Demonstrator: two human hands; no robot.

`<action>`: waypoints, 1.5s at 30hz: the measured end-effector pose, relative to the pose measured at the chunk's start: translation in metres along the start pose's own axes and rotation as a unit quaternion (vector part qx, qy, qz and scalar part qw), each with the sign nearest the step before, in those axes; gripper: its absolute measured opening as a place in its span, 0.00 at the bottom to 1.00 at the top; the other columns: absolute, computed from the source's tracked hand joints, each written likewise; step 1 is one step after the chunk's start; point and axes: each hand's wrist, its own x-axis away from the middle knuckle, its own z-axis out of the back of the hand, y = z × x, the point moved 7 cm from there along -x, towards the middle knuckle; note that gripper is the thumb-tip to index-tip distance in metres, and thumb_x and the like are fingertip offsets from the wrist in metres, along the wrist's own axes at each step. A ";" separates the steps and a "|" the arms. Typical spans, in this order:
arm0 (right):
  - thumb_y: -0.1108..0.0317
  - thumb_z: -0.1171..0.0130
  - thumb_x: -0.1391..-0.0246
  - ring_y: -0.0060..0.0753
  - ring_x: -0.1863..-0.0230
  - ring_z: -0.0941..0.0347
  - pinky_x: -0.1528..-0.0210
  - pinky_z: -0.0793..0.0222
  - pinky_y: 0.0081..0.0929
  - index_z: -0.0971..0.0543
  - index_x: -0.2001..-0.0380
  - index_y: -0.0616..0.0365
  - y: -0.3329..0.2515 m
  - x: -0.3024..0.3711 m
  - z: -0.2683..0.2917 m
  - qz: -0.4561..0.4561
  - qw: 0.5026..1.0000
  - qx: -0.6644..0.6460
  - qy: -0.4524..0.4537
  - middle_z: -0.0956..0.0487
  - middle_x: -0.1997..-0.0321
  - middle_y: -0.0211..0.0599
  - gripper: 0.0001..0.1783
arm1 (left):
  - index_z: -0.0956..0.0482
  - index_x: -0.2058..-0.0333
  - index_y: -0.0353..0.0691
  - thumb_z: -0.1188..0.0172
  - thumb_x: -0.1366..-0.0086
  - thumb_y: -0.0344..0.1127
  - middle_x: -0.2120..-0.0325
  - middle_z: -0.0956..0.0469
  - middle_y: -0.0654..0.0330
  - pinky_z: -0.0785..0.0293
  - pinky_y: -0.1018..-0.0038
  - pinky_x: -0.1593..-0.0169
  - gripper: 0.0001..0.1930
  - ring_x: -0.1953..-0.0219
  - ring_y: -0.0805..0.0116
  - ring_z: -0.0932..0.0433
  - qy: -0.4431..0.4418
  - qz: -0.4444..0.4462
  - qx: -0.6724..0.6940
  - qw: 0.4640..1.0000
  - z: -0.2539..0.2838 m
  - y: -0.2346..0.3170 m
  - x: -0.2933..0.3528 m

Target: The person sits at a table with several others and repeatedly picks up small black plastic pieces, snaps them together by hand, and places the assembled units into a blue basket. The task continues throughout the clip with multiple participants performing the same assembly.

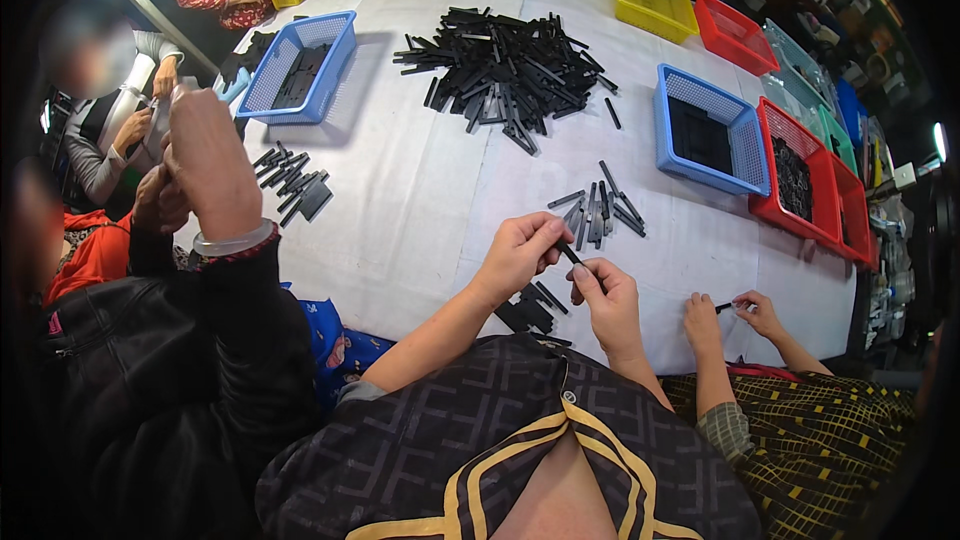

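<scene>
Two hands: left hand (pixel 518 250) and right hand (pixel 607 300) meet low over the near edge of the bench (pixel 420 190), fingers of both pinched on one strip (pixel 571 254).
Strip: a short, thin black bar held between the hands, clear of the cloth; its long axis runs from far left to near right, far end in the left fingertips, near end at the right thumb.
Nearer hand: both touch it; the left holds the far end, the right closes on the near end.
Small batch (pixel 598 212): loose black strips just beyond the hands, slightly right, mostly pointing away.
Near stack (pixel 530 308): a few flat black pieces under and between the wrists.
Big heap (pixel 505 70): black strips well apart, far centre.
Blue basket (pixel 708 130): right of the batch, dark parts inside.
Neighbour's hands (pixel 730 315): another person's, near right, on a small black piece.
</scene>
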 end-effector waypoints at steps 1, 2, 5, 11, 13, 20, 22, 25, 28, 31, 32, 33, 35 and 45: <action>0.67 0.52 0.43 0.16 0.77 0.35 0.72 0.40 0.15 0.25 0.71 0.66 0.001 0.000 -0.001 0.004 0.999 -0.032 -0.015 0.28 0.81 0.28 0.12 | 0.24 0.70 0.36 0.46 0.38 0.39 0.84 0.30 0.68 0.45 0.88 0.81 0.11 0.84 0.85 0.38 0.007 0.026 0.040 0.999 0.004 -0.004 0.001; 0.67 0.52 0.42 0.16 0.77 0.35 0.71 0.40 0.16 0.25 0.70 0.66 0.000 0.000 -0.002 -0.001 0.999 -0.043 -0.023 0.28 0.80 0.28 0.12 | 0.25 0.70 0.36 0.46 0.38 0.38 0.84 0.30 0.67 0.45 0.88 0.81 0.10 0.83 0.85 0.37 0.009 0.026 0.045 0.999 0.006 -0.005 0.001; 0.67 0.53 0.42 0.17 0.76 0.34 0.70 0.39 0.16 0.25 0.65 0.67 -0.001 0.002 -0.005 -0.012 0.998 -0.056 -0.034 0.27 0.79 0.29 0.13 | 0.26 0.70 0.35 0.46 0.38 0.35 0.83 0.30 0.67 0.42 0.86 0.80 0.09 0.83 0.84 0.36 0.020 -0.017 -0.005 1.000 0.006 0.000 0.003; 0.68 0.54 0.42 0.19 0.76 0.32 0.70 0.36 0.17 0.25 0.64 0.68 0.000 0.002 -0.006 -0.034 0.999 -0.026 -0.027 0.26 0.79 0.31 0.13 | 0.31 0.76 0.34 0.47 0.38 0.36 0.85 0.33 0.67 0.39 0.82 0.77 0.12 0.82 0.81 0.35 0.048 -0.075 -0.111 0.990 -0.003 -0.005 0.001; 0.68 0.54 0.42 0.19 0.76 0.31 0.70 0.35 0.17 0.25 0.64 0.69 0.001 0.003 -0.008 -0.048 0.997 -0.031 -0.048 0.26 0.78 0.32 0.13 | 0.30 0.75 0.35 0.48 0.37 0.35 0.84 0.32 0.67 0.40 0.83 0.78 0.10 0.82 0.83 0.36 0.017 -0.039 -0.064 0.997 0.005 -0.009 -0.001; 0.69 0.53 0.42 0.20 0.75 0.29 0.70 0.30 0.18 0.25 0.64 0.70 0.013 0.000 -0.008 -0.044 0.997 -0.057 -0.031 0.25 0.77 0.34 0.12 | 0.30 0.77 0.38 0.59 0.32 0.45 0.88 0.36 0.68 0.46 0.84 0.81 0.19 0.86 0.83 0.40 0.051 -0.067 -0.156 0.984 -0.004 -0.006 0.003; 0.70 0.52 0.43 0.20 0.75 0.29 0.70 0.30 0.18 0.25 0.63 0.70 0.013 0.001 -0.009 -0.043 0.997 -0.049 -0.040 0.25 0.77 0.34 0.12 | 0.30 0.76 0.38 0.59 0.32 0.45 0.87 0.35 0.68 0.46 0.84 0.82 0.19 0.86 0.83 0.40 0.025 -0.038 -0.124 0.991 0.003 -0.010 0.001; 0.72 0.50 0.44 0.21 0.74 0.28 0.70 0.30 0.18 0.25 0.63 0.70 0.009 0.001 -0.013 -0.043 0.996 -0.057 -0.049 0.24 0.76 0.34 0.11 | 0.30 0.73 0.38 0.59 0.32 0.46 0.86 0.35 0.69 0.47 0.85 0.83 0.18 0.87 0.84 0.41 0.002 -0.043 -0.054 0.998 0.009 -0.010 -0.001; 0.73 0.48 0.47 0.21 0.74 0.28 0.69 0.29 0.18 0.25 0.63 0.71 0.004 0.000 -0.012 -0.033 0.997 -0.056 -0.039 0.24 0.75 0.35 0.11 | 0.29 0.75 0.38 0.59 0.32 0.47 0.88 0.36 0.69 0.47 0.85 0.83 0.20 0.87 0.83 0.40 0.013 -0.018 -0.038 0.999 0.002 -0.005 0.002; 0.75 0.46 0.49 0.21 0.74 0.27 0.69 0.30 0.18 0.25 0.64 0.71 0.004 0.001 -0.009 -0.040 0.997 -0.066 -0.023 0.23 0.75 0.36 0.10 | 0.30 0.78 0.37 0.59 0.32 0.47 0.87 0.35 0.68 0.45 0.85 0.81 0.21 0.86 0.82 0.39 -0.001 -0.032 -0.089 0.995 -0.003 -0.008 0.004; 0.74 0.45 0.49 0.21 0.74 0.27 0.69 0.30 0.18 0.25 0.65 0.71 0.005 0.002 -0.008 -0.041 0.997 -0.064 -0.025 0.23 0.75 0.36 0.10 | 0.29 0.77 0.37 0.60 0.32 0.48 0.87 0.35 0.68 0.45 0.85 0.82 0.22 0.86 0.82 0.39 -0.003 -0.018 -0.076 0.997 -0.002 -0.009 0.004; 0.74 0.45 0.49 0.21 0.74 0.27 0.69 0.30 0.18 0.25 0.66 0.71 0.008 0.002 -0.008 -0.043 0.997 -0.062 -0.027 0.23 0.75 0.36 0.09 | 0.29 0.77 0.37 0.61 0.32 0.49 0.88 0.35 0.68 0.46 0.85 0.82 0.23 0.86 0.82 0.39 -0.004 -0.004 -0.063 0.998 0.000 -0.009 0.004; 0.74 0.44 0.50 0.21 0.74 0.27 0.70 0.30 0.18 0.25 0.68 0.70 0.011 0.003 -0.008 -0.041 0.997 -0.059 -0.030 0.23 0.75 0.35 0.09 | 0.28 0.76 0.37 0.63 0.32 0.52 0.88 0.34 0.67 0.47 0.85 0.83 0.26 0.86 0.82 0.38 -0.004 0.010 -0.043 0.999 0.002 -0.011 0.005; 0.72 0.44 0.49 0.18 0.79 0.29 0.75 0.34 0.15 0.26 0.71 0.67 0.016 0.003 -0.008 -0.054 0.997 -0.048 -0.010 0.24 0.79 0.32 0.07 | 0.30 0.79 0.38 0.56 0.34 0.50 0.88 0.34 0.69 0.46 0.84 0.83 0.22 0.85 0.83 0.38 -0.017 -0.007 -0.079 0.997 -0.002 -0.017 0.006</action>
